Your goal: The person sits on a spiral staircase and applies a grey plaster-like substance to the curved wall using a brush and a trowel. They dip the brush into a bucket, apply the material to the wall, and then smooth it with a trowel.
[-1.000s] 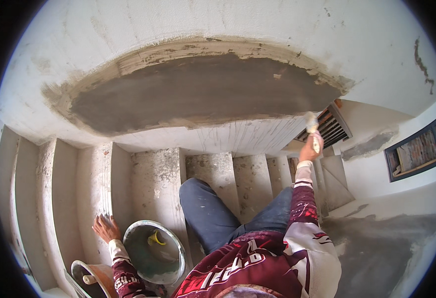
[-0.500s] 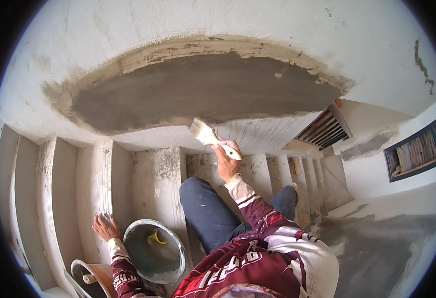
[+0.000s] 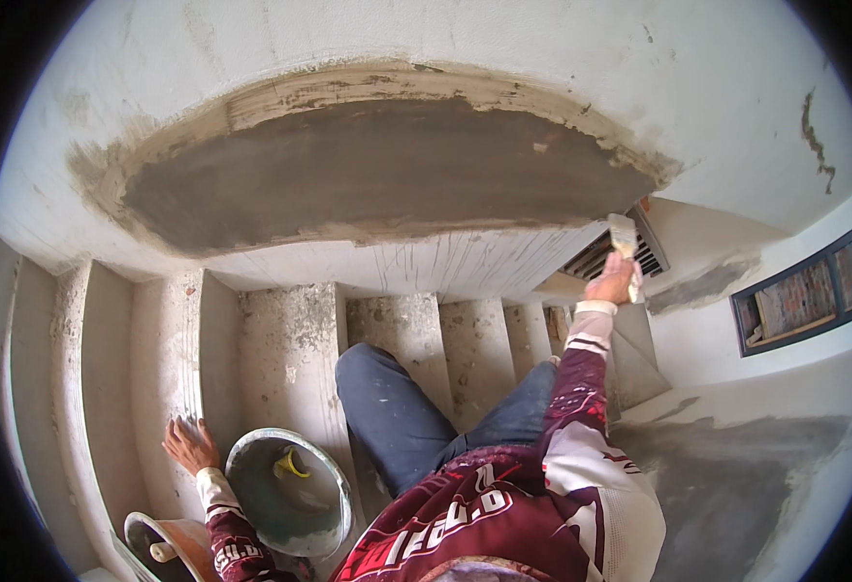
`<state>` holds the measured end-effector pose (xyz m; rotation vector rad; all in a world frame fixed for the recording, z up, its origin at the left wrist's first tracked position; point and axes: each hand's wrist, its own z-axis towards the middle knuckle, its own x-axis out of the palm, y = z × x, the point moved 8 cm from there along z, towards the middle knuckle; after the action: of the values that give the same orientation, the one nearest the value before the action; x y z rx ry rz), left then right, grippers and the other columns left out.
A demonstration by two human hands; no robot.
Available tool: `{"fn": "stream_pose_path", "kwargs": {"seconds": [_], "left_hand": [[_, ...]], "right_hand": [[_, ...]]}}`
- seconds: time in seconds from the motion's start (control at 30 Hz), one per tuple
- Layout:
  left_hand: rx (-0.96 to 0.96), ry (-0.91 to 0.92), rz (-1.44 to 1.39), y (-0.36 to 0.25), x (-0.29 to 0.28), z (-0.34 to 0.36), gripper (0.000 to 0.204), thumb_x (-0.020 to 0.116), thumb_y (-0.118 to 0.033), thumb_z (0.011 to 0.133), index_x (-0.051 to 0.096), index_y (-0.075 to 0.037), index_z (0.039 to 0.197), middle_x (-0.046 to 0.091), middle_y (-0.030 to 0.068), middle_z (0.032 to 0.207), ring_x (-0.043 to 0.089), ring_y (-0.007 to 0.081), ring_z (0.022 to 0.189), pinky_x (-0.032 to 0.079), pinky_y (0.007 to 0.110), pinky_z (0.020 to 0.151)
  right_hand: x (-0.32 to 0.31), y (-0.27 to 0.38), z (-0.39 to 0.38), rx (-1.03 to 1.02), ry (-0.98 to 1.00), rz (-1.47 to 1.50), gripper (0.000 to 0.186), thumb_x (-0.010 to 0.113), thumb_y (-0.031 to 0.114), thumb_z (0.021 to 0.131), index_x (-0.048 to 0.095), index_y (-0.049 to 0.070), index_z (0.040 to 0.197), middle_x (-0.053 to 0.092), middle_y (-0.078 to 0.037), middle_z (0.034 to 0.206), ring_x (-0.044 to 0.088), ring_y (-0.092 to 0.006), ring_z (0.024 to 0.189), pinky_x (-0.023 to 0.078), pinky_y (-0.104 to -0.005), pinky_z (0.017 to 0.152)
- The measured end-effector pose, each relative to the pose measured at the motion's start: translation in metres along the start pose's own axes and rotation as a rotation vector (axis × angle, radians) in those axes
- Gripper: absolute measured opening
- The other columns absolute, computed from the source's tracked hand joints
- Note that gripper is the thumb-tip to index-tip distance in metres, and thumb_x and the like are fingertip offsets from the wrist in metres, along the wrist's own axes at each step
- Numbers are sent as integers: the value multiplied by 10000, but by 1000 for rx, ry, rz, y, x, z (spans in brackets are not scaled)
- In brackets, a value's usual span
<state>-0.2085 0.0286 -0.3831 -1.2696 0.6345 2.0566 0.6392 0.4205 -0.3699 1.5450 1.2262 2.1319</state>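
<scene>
Left hand: the left hand (image 3: 189, 444) lies flat, fingers spread, on a rough concrete stair step (image 3: 169, 369); it holds nothing and has not shifted over the last second.
Beside it: a round grey bucket (image 3: 288, 493) with a yellow object inside sits just right of that hand; a second, brownish tub (image 3: 166, 543) pokes in at the lower edge.
Overhead: a wide patch of dark wet grey plaster (image 3: 387, 165) covers the curved pale underside of the stair; its edges are ragged and sandy.
Middle: a knee in blue trousers (image 3: 387, 398) rests on the steps.
Right hand: the right hand (image 3: 612, 283) is closed round the handle of a pale flat brush (image 3: 625, 238), bristles up at the patch's right end, near a slatted vent (image 3: 620, 254).
Change: half a second ago the brush was mid-span under the patch; now it is back out at the right end, much as a second ago. I read that as repeated sweeps along the lower edge, smoothing still under way.
</scene>
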Motion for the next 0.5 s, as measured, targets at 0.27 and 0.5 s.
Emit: {"fn": "stream_pose_path", "kwargs": {"seconds": [0.27, 0.5], "left_hand": [[-19, 30, 9, 6, 12, 5, 532, 632, -392, 890, 528, -64, 1296, 500, 120, 1355, 443, 325, 1286, 249, 509, 1146], [-31, 88, 36, 7, 6, 3, 530, 613, -403, 907, 523, -66, 1307, 488, 144, 1363, 421, 322, 1308, 235, 509, 1155]], "right_hand": [[67, -81, -260, 297, 223, -132, 235, 606, -2, 848, 452, 59, 1014, 607, -158, 984, 648, -261, 806, 590, -352, 783], [94, -72, -307, 467, 609, -147, 162, 582, -10, 870, 493, -1, 1005, 661, -176, 932, 691, -251, 819, 575, -380, 799]]}}
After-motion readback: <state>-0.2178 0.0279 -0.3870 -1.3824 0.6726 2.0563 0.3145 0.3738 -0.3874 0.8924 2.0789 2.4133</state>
